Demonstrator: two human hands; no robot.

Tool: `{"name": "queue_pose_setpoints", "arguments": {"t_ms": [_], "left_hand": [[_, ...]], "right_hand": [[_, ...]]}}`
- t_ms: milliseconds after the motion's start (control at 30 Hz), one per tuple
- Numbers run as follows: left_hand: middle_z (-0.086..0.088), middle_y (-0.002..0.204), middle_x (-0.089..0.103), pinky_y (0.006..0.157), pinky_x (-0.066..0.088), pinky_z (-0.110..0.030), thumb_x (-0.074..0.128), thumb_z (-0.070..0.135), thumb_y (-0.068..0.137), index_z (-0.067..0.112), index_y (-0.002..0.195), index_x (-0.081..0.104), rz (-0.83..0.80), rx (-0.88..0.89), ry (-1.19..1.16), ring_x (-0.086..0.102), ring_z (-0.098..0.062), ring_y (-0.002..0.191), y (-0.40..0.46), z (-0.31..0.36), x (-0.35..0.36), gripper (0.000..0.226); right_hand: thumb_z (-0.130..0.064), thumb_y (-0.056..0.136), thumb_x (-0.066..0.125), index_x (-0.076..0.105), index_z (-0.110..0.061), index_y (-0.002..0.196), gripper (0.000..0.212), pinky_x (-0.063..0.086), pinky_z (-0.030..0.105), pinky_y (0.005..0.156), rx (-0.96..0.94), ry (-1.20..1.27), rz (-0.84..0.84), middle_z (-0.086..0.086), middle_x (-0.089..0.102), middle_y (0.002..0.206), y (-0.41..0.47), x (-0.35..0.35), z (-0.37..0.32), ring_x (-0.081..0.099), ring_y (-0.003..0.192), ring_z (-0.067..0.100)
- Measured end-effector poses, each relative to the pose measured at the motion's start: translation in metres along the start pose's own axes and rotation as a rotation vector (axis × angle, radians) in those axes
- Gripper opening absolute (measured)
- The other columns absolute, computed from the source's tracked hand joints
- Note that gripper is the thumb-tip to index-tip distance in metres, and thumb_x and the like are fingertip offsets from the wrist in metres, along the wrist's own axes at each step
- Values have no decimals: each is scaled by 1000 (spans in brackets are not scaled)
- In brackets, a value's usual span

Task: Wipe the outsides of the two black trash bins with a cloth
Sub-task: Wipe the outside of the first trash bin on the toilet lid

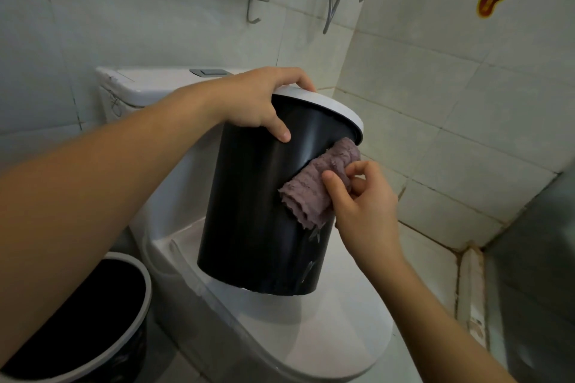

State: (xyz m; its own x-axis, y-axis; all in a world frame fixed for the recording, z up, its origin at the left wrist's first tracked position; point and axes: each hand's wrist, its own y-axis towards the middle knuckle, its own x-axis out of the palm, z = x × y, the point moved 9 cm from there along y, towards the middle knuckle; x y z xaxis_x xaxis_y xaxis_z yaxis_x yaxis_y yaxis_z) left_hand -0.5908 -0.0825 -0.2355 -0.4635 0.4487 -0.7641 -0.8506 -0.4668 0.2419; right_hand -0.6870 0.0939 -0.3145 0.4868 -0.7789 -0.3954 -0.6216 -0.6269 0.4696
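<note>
- While the left hand (255, 99) grips the white rim of a black bin (264, 196), fingers curled over its top, the bin stands tilted on the closed toilet lid (311, 329).
- Right hand (361, 196) pinches a purple cloth (317, 183) against the bin's side.
- Below the left forearm, a second black bin (102, 314) stands on the floor.

One round black plastic trash bin with a white rim ring (258, 196) is tilted, its bottom edge resting on the closed lid of the white toilet (311, 336). A crumpled mauve textured cloth (320, 183) sits flat against its right side, just under the rim. The second black bin with the same white rim (102, 314) stands upright on the floor, left of the toilet, with a black liner inside.
</note>
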Motion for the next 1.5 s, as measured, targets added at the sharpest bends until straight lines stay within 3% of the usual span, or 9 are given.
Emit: {"name": "queue_pose_setpoints", "arguments": {"t_ms": [100, 233, 400, 500, 667, 800, 1000, 1167, 1500], "left_hand": [[10, 116, 59, 84, 50, -32, 87, 12, 68, 43, 119, 52, 11, 5, 10, 59, -17, 105, 0, -4, -2, 69], [18, 109, 58, 77, 49, -29, 87, 13, 70, 45, 119, 52, 5, 4, 4, 59, -11, 100, -1, -1, -1, 68], [14, 110, 61, 81, 52, -33, 87, 14, 69, 47, 116, 52, 12, 6, 6, 62, -14, 100, -1, -2, -2, 68], [14, 109, 60, 80, 52, -33, 88, 13, 69, 46, 117, 52, 10, 14, 15, 61, -14, 100, 0, 0, -1, 68], [13, 110, 59, 76, 48, -29, 88, 15, 69, 44, 121, 53, 22, 9, 24, 59, -13, 100, -2, 0, -2, 70], [18, 107, 58, 70, 45, -22, 86, 13, 70, 42, 123, 52, 5, 11, 17, 58, -3, 95, -3, 2, -1, 69], [18, 107, 58, 72, 47, -24, 86, 13, 71, 43, 120, 52, 4, 16, 18, 58, -4, 95, -2, 4, 0, 67], [21, 101, 59, 73, 47, -24, 87, 10, 69, 43, 118, 53, 2, 29, 13, 59, -3, 92, -2, 5, 1, 68], [23, 107, 57, 73, 45, -20, 87, 13, 71, 42, 121, 52, -1, 31, 27, 56, 1, 97, -4, 8, 2, 68]], "right_hand": [[-29, 90, 66, 54, -25, 110, 23, 57, 42, 63, 3, 80, -121, 0, 67, 84, -7, 9, -1, 64, 71, 20], [-39, 84, 72, 49, -27, 106, 35, 51, 32, 74, -129, -286, -22, -11, 55, 94, -6, 2, -10, 54, 83, 11], [-41, 88, 65, 54, -28, 135, 51, 34, 56, 106, -654, -705, 119, 14, 39, 147, -11, 6, -43, 32, 136, 38], [-33, 96, 57, 64, -27, 129, 34, 26, 70, 108, -913, -834, 18, 12, 47, 150, -17, 23, -47, 32, 143, 43], [-26, 98, 51, 64, -16, 113, 23, 33, 59, 108, -869, -787, 32, 6, 63, 120, -10, 22, -37, 56, 118, 30], [-26, 97, 49, 56, -15, 108, 17, 45, 46, 87, -652, -639, 93, 4, 59, 105, 2, 14, -25, 58, 92, 26], [-23, 99, 48, 64, -16, 125, 31, 45, 43, 77, -770, -717, 118, 12, 63, 115, -5, 20, -30, 60, 97, 34], [-53, 100, 46, 63, -9, 127, 54, 51, 46, 82, -762, -629, 60, 16, 60, 117, -6, 25, -28, 57, 102, 34], [-31, 102, 53, 67, -5, 123, 37, 51, 36, 70, -747, -563, 177, 13, 63, 104, 4, 10, -31, 58, 89, 29]]}}
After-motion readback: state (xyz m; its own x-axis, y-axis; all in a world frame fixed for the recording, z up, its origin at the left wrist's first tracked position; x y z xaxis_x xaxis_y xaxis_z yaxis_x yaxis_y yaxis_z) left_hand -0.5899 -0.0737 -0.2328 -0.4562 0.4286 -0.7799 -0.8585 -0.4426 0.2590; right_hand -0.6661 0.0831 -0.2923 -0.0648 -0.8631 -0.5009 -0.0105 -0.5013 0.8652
